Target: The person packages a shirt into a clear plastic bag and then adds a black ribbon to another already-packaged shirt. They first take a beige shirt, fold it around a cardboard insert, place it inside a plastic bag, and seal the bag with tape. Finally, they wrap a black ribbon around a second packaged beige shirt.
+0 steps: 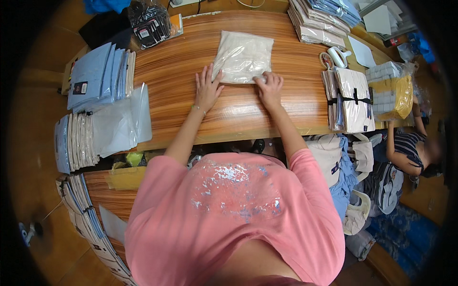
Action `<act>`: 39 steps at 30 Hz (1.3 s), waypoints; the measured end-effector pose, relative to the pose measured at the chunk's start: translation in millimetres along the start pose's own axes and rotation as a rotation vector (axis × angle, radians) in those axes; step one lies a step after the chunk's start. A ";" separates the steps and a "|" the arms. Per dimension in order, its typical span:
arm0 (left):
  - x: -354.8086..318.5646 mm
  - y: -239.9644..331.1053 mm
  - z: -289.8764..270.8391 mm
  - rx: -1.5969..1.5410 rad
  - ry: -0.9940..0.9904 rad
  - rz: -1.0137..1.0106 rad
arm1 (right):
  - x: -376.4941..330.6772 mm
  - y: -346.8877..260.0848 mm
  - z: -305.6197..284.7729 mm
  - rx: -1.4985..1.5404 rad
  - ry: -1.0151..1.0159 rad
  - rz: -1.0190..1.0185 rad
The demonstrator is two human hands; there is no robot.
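"What's at your far left?"

"Stacked light-blue packets (98, 71) on the wooden table (167, 95), with loose clear plastic sleeves (117, 125) on the near side of them."

"And then?"

"My left hand (207, 91). Its fingers are spread and point away from me, mostly outside the lower left corner of the cream packet (245, 57); the inner fingers come up against that corner."

"Where is the packet from you?"

"Straight ahead, just beyond my hands, lying flat in its shiny clear wrapping. It's nearly square, so I can't pick out a long axis. It sits turned a little, its near edge running roughly across in front of me."

"Which hand is nearer to it?"

"My right hand (270, 89), slightly. Its fingers are bent and the tips rest on the near edge, towards the right corner. Whether they pinch the wrapping or only press it, I can't tell."

"Further right?"

"A pale bundle (354, 102) tied with a black band, well apart from my right hand."
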State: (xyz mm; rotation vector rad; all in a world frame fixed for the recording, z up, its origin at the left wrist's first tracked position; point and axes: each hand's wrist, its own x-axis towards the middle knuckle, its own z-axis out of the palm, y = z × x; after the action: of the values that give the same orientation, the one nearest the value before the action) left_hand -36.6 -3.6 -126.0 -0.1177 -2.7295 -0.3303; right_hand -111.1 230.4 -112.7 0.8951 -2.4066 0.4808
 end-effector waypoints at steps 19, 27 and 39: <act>139.9 30.4 -142.0 -0.280 0.408 0.221 | 136.7 50.8 -147.9 0.192 0.051 -0.136; -14.6 35.7 -64.9 -0.348 0.002 -0.115 | -11.5 33.9 -89.6 0.449 -0.177 0.210; 6.5 -5.5 21.9 -0.863 -0.061 -0.781 | -16.6 69.5 -3.9 1.026 -0.303 1.039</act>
State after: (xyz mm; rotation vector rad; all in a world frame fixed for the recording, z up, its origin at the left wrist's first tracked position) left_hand -51.3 -3.3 -144.3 0.7254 -2.3593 -1.6973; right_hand -146.4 290.5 -129.2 -0.1092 -2.6931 2.2018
